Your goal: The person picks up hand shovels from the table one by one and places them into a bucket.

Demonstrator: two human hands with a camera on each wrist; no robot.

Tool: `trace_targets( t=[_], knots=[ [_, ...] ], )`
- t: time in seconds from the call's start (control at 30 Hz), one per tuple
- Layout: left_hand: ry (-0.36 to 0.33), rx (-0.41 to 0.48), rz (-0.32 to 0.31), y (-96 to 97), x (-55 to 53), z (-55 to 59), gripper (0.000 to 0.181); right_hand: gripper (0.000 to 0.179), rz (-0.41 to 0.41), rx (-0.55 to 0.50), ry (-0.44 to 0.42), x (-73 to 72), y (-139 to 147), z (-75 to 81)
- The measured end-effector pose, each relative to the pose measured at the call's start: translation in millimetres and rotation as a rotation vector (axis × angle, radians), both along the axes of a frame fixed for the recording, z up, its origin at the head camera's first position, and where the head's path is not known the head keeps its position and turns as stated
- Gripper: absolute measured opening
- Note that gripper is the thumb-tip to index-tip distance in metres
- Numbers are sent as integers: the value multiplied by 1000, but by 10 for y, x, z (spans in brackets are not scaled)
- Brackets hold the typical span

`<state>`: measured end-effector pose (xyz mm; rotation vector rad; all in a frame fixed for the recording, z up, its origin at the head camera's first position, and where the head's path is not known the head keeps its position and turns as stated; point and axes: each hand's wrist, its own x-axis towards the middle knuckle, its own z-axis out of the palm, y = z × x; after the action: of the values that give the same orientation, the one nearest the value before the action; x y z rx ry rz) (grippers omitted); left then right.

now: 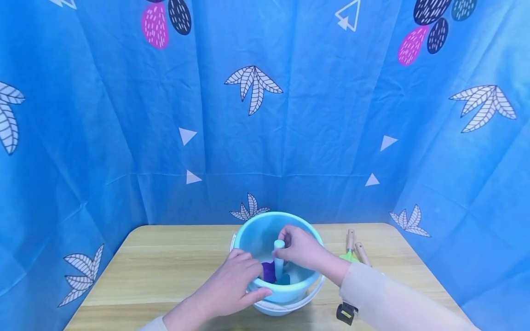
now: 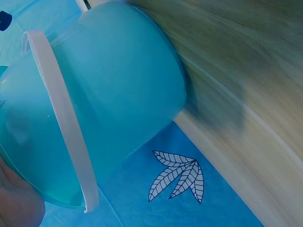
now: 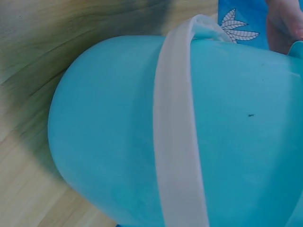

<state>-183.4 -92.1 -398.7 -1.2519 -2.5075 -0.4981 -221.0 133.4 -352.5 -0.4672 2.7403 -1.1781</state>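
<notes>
A light blue bucket stands on the table, its white carrying handle hanging down round the outside. My left hand grips the bucket's near-left rim, with the thumb outside and the fingers over the edge. Inside the opening, my right hand pinches a light blue rod-shaped handle that stands upright; its lower end is down in the bucket. A purple piece and a teal piece lie beside it at the bottom. Both wrist views mostly show the bucket's outer wall.
Right of the bucket lie two small garden tools with wooden handles, one with a light green metal part, partly behind my right forearm. The wooden tabletop backs onto a blue patterned curtain on three sides.
</notes>
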Motion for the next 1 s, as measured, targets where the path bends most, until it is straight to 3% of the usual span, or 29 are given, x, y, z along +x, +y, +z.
trace_targets(
  t=[0.53, 1.0],
  knots=[
    [-11, 4, 4, 8, 5, -7, 37, 32, -86, -126, -159, -130, -80, -108],
    [-39, -18, 16, 3, 2, -1, 39, 29, -157, -175, -177, -215, -98, -189]
  ],
)
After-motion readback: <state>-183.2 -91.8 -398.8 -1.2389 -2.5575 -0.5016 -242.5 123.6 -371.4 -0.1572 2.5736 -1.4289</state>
